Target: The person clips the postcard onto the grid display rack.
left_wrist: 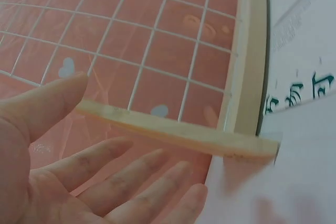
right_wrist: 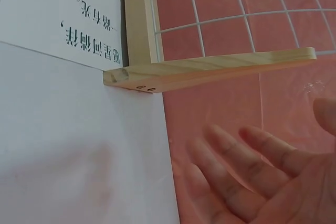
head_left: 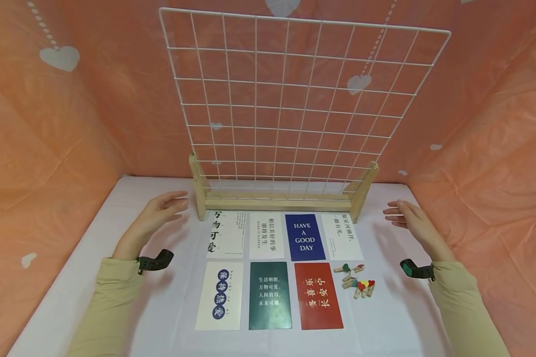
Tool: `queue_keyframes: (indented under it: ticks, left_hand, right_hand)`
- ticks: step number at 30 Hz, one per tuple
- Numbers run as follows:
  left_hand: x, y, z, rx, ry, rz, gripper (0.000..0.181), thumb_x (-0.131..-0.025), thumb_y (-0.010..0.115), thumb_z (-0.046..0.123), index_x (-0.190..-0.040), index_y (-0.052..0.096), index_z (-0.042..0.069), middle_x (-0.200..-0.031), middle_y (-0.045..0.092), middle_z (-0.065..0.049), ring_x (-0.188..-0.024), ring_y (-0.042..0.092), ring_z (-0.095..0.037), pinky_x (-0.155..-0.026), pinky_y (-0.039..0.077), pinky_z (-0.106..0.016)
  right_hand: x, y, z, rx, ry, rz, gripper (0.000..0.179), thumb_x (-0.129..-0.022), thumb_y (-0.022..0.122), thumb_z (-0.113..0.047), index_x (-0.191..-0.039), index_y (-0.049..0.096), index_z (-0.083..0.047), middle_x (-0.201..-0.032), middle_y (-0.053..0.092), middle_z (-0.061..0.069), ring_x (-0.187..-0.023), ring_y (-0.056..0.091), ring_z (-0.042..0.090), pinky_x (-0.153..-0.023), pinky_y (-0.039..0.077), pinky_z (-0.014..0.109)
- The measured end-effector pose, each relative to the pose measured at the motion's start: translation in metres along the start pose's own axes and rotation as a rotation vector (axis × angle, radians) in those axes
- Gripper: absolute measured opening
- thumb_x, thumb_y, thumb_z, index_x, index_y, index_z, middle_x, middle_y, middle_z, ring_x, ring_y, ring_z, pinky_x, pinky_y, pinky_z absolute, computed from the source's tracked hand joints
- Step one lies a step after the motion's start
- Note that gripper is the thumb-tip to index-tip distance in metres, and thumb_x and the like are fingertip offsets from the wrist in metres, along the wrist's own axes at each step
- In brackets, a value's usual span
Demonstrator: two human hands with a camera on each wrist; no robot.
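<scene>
My left hand hovers beside the left end of the wooden stand, its fingers loosely extended and holding nothing. Beyond the stand's right end is my right hand, also with relaxed fingers and an empty palm. A white wire grid leans back in the stand. In the left wrist view, the spread fingers lie just short of the wooden side foot. The right wrist view has the fingers apart from the other side foot.
Printed cards lie in two rows before the stand, among them a blue card, a green card and a red card. Small wooden clips with coloured hearts sit right of the cards. Orange cloth surrounds the white table.
</scene>
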State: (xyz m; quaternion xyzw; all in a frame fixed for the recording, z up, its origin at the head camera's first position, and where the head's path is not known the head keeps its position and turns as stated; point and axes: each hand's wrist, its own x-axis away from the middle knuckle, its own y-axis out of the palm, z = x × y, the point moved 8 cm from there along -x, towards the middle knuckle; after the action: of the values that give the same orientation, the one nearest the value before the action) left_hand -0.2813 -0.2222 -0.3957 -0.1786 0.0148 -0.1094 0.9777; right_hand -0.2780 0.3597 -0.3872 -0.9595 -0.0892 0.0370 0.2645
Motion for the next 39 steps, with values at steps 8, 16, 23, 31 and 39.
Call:
queue_keyframes:
  ticks: [8, 16, 23, 31, 39]
  left_hand:
    - [0.001, 0.010, -0.003, 0.122, -0.035, -0.059, 0.058, -0.098, 0.056, 0.023, -0.144, 0.033, -0.005, -0.140, 0.042, -0.024, -0.121, 0.050, -0.024, -0.102, 0.041, -0.045]
    - [-0.001, 0.020, -0.009, 0.234, -0.023, -0.144, 0.056, -0.103, 0.047, 0.022, -0.145, 0.027, -0.009, -0.143, 0.036, -0.029, -0.128, 0.039, -0.044, -0.106, 0.033, -0.053]
    - [0.001, 0.031, -0.019, 0.281, -0.079, -0.133, 0.051, -0.101, 0.049, 0.023, -0.137, 0.039, -0.012, -0.136, 0.043, -0.032, -0.125, 0.042, -0.044, -0.106, 0.034, -0.051]
    - [0.008, 0.043, -0.033, 0.397, -0.065, -0.110, 0.046, -0.102, 0.047, 0.018, -0.137, 0.039, -0.012, -0.138, 0.041, -0.031, -0.125, 0.043, -0.044, -0.105, 0.036, -0.049]
    - [0.016, 0.056, -0.044, 0.550, -0.219, -0.044, 0.054, -0.100, 0.054, 0.022, -0.139, 0.034, -0.008, -0.141, 0.038, -0.027, -0.129, 0.041, -0.039, -0.106, 0.036, -0.045]
  right_hand:
    - [0.014, 0.006, 0.004, -0.120, -0.007, -0.035, 0.055, -0.106, 0.027, -0.033, -0.132, 0.041, 0.013, -0.109, 0.064, -0.009, -0.101, 0.064, 0.008, -0.086, 0.051, 0.019]
    - [0.024, 0.015, 0.012, -0.187, 0.015, -0.078, 0.054, -0.106, 0.027, -0.038, -0.130, 0.047, 0.007, -0.112, 0.064, -0.008, -0.105, 0.063, 0.012, -0.087, 0.051, 0.021]
    - [0.026, 0.027, 0.022, -0.175, 0.077, -0.097, 0.067, -0.104, 0.028, -0.045, -0.134, 0.039, 0.014, -0.122, 0.062, 0.012, -0.109, 0.061, 0.018, -0.088, 0.050, 0.022]
    - [0.031, 0.045, 0.031, -0.132, 0.139, -0.152, 0.064, -0.106, 0.025, -0.041, -0.139, 0.036, 0.012, -0.134, 0.046, 0.032, -0.118, 0.054, 0.030, -0.093, 0.048, 0.028]
    - [0.038, 0.055, 0.041, -0.160, 0.169, -0.185, 0.062, -0.106, 0.027, -0.039, -0.138, 0.037, 0.012, -0.132, 0.049, 0.030, -0.119, 0.053, 0.035, -0.093, 0.049, 0.031]
